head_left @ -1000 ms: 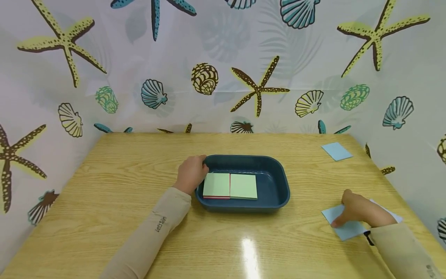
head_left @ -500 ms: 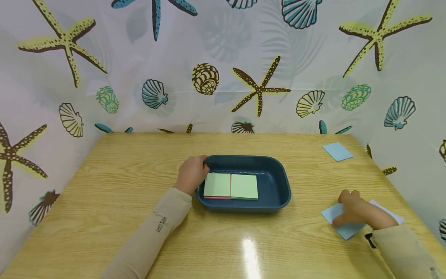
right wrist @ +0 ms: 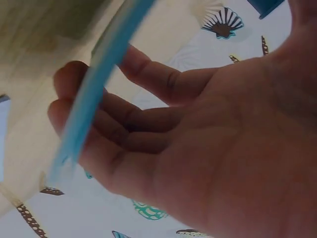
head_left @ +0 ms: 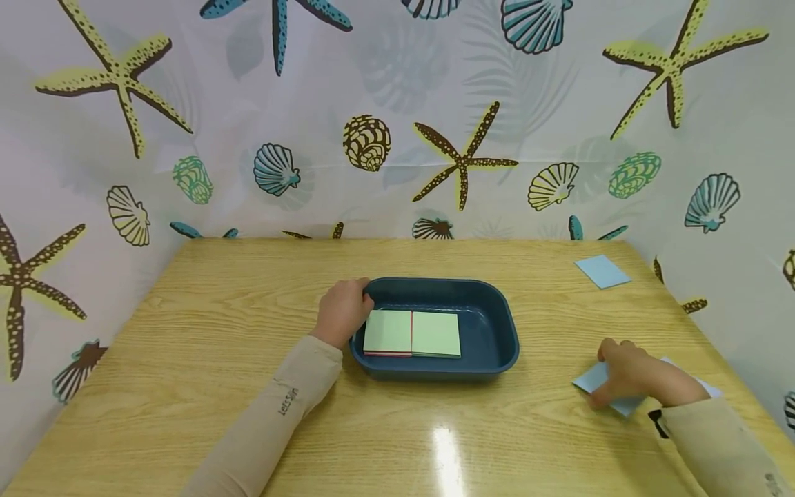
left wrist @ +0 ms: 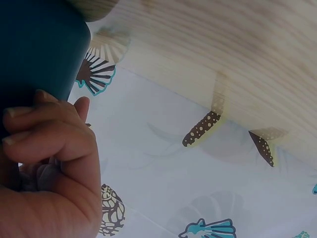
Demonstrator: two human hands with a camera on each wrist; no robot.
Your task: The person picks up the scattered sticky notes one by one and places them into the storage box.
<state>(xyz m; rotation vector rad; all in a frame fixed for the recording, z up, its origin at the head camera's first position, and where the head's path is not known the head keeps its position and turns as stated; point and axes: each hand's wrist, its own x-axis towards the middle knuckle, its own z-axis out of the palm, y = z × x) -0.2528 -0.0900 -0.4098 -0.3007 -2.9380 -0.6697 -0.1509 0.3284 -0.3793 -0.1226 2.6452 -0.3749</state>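
Note:
My left hand (head_left: 340,312) grips the left end of a dark blue plastic tray (head_left: 487,342), with fingers curled over its rim. Two stacks of square notes, a left stack (head_left: 387,331) and a right stack (head_left: 436,334), lie side by side inside it with pale green on top. Red edges show under the left stack. At the right, my right hand (head_left: 640,375) pinches a light blue square note pad (head_left: 593,377) between thumb and fingers. In the right wrist view the pad (right wrist: 91,96) is seen edge-on and blurred, tilted against the curled fingers.
Another light blue square (head_left: 602,271) lies at the table's far right. A pale lilac square (head_left: 709,388) is partly hidden behind my right hand. The wooden table (head_left: 248,276) meets a hanging cloth (head_left: 397,83) printed with shells and starfish at the back and sides.
My right hand's fingers have drawn in around the light blue note pad, which now tilts and shows less of its top face. My left hand and the tray hold their place.

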